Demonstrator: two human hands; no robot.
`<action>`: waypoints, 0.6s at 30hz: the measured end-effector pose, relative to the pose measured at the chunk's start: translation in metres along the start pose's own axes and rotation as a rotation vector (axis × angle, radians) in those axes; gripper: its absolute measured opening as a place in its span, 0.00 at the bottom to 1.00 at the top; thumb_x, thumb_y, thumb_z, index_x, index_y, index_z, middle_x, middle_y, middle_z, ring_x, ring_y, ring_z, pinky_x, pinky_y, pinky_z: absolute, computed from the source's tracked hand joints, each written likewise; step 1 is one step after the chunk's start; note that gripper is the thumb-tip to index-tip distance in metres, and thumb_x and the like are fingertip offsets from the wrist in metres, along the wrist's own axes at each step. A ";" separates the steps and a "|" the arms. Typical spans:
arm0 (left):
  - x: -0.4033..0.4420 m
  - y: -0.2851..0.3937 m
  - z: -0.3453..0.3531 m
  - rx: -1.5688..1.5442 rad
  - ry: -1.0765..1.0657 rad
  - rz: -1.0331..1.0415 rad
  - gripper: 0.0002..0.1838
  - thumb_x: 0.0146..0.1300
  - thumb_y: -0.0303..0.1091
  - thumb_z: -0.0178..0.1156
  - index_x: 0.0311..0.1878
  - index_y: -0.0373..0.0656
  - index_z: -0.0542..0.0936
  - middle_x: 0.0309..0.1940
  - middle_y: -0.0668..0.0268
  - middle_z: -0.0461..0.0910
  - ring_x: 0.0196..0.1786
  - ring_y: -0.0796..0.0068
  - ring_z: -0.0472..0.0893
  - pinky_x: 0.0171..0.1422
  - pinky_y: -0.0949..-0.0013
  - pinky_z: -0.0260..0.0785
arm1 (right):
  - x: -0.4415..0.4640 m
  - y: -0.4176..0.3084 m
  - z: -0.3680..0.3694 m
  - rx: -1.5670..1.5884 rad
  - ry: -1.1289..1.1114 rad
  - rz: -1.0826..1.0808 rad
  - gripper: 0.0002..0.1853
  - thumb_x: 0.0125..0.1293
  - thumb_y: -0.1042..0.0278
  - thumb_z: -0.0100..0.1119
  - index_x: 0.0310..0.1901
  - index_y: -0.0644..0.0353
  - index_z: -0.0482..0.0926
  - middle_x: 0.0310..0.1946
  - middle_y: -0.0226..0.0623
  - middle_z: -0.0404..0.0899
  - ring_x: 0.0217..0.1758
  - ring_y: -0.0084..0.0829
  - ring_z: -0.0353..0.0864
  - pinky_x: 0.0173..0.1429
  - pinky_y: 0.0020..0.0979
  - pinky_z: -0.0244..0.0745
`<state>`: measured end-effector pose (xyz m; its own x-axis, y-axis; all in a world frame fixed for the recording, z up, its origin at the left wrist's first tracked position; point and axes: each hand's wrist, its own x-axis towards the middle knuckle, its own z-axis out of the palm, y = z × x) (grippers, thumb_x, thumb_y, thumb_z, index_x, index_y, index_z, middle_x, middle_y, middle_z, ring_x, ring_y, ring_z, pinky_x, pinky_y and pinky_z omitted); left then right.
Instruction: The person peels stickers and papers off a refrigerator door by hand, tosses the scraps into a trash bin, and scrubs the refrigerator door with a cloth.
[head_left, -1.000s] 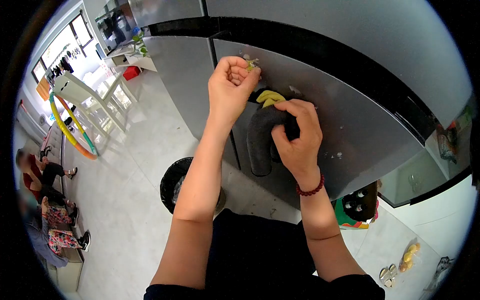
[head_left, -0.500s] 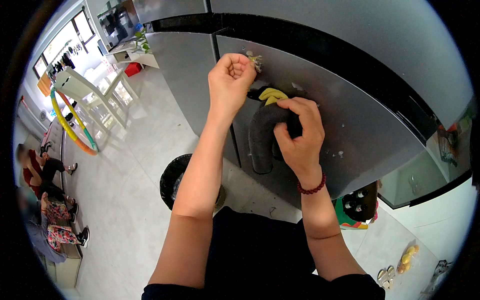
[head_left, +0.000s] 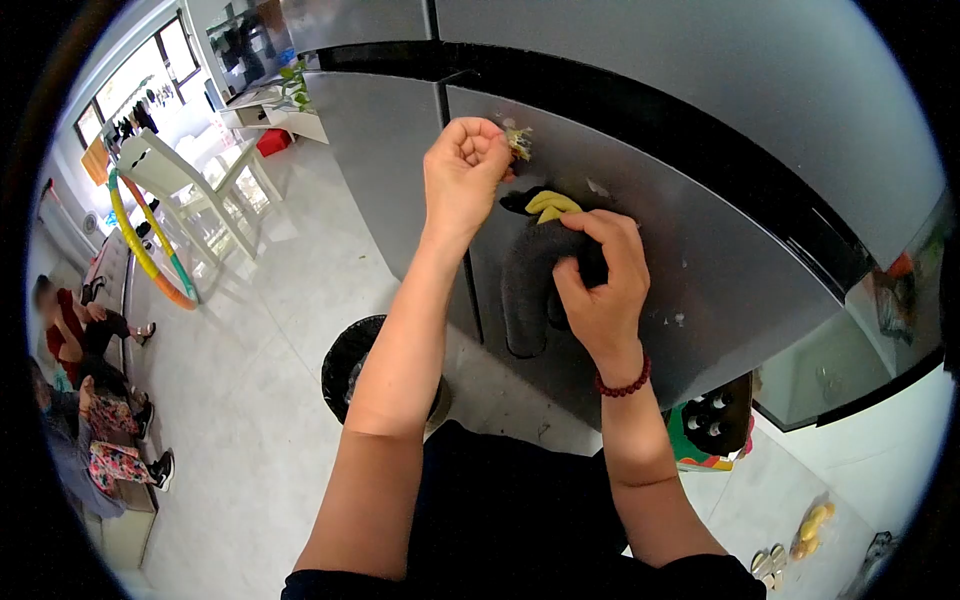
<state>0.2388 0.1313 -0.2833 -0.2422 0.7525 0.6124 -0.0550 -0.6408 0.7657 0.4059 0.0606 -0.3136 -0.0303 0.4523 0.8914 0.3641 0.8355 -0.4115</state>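
Against the grey refrigerator door (head_left: pixel 720 260), my left hand (head_left: pixel 467 165) is closed in a pinch at a crumpled sticker scrap (head_left: pixel 518 143). Part of that scrap still seems to touch the door; the fingertips hide where they grip it. Lower and to the right, my right hand (head_left: pixel 607 285) grips a dark grey cloth (head_left: pixel 530 285) with a yellow side showing in a fold at its top. The cloth lies against the door, one end hanging down. Small whitish flecks and residue dot the door around both hands.
A lined trash bin (head_left: pixel 350 350) stands on the floor below my left forearm. A box with bottles (head_left: pixel 715 415) sits by the refrigerator's right side. Farther left are a white chair (head_left: pixel 190 180), a hula hoop (head_left: pixel 140 250) and two seated people (head_left: pixel 100 430).
The view has shifted slightly, so the door appears a little lower and to the right. Both hands keep nearly the same places; the scrap at my left fingertips looks more crumpled.
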 end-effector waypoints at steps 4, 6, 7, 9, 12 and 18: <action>-0.001 0.004 0.004 0.098 0.015 -0.004 0.04 0.63 0.23 0.61 0.37 0.38 0.75 0.25 0.72 0.78 0.26 0.89 0.75 0.31 0.81 0.70 | -0.001 0.002 -0.001 -0.005 -0.012 0.010 0.19 0.48 0.83 0.58 0.45 0.61 0.79 0.43 0.43 0.77 0.47 0.43 0.79 0.53 0.36 0.74; 0.001 0.001 0.001 0.075 0.004 0.005 0.04 0.63 0.24 0.61 0.37 0.38 0.75 0.25 0.73 0.77 0.25 0.88 0.74 0.30 0.81 0.70 | -0.001 0.001 -0.001 0.003 -0.010 -0.001 0.19 0.48 0.83 0.58 0.45 0.61 0.79 0.43 0.44 0.77 0.47 0.43 0.79 0.53 0.36 0.74; 0.001 0.000 0.001 0.063 -0.003 0.007 0.04 0.63 0.24 0.61 0.37 0.38 0.75 0.24 0.73 0.77 0.25 0.88 0.74 0.30 0.81 0.70 | -0.001 0.001 -0.001 0.005 -0.008 -0.004 0.19 0.48 0.84 0.58 0.45 0.61 0.79 0.43 0.44 0.77 0.47 0.43 0.79 0.53 0.36 0.74; 0.002 0.000 0.000 0.036 -0.013 -0.010 0.05 0.63 0.24 0.62 0.37 0.38 0.74 0.24 0.72 0.77 0.25 0.88 0.74 0.29 0.81 0.69 | -0.001 0.001 -0.001 0.018 -0.006 0.001 0.19 0.49 0.84 0.57 0.45 0.62 0.79 0.43 0.44 0.77 0.47 0.43 0.79 0.53 0.36 0.74; 0.005 0.002 -0.003 -0.030 -0.004 -0.065 0.06 0.63 0.25 0.62 0.38 0.38 0.74 0.24 0.72 0.77 0.25 0.88 0.74 0.29 0.80 0.69 | 0.000 0.000 0.000 0.015 -0.006 -0.002 0.19 0.49 0.84 0.57 0.45 0.62 0.80 0.43 0.44 0.77 0.47 0.43 0.79 0.53 0.36 0.74; 0.005 0.006 -0.001 0.063 -0.019 -0.051 0.06 0.63 0.25 0.62 0.38 0.38 0.73 0.24 0.69 0.78 0.26 0.86 0.75 0.29 0.78 0.71 | 0.000 0.000 0.002 0.012 0.004 0.002 0.18 0.49 0.83 0.58 0.45 0.62 0.80 0.43 0.43 0.78 0.47 0.43 0.79 0.53 0.36 0.74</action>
<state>0.2366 0.1310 -0.2761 -0.2223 0.7869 0.5756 -0.0053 -0.5913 0.8064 0.4043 0.0615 -0.3141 -0.0262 0.4531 0.8911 0.3526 0.8383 -0.4159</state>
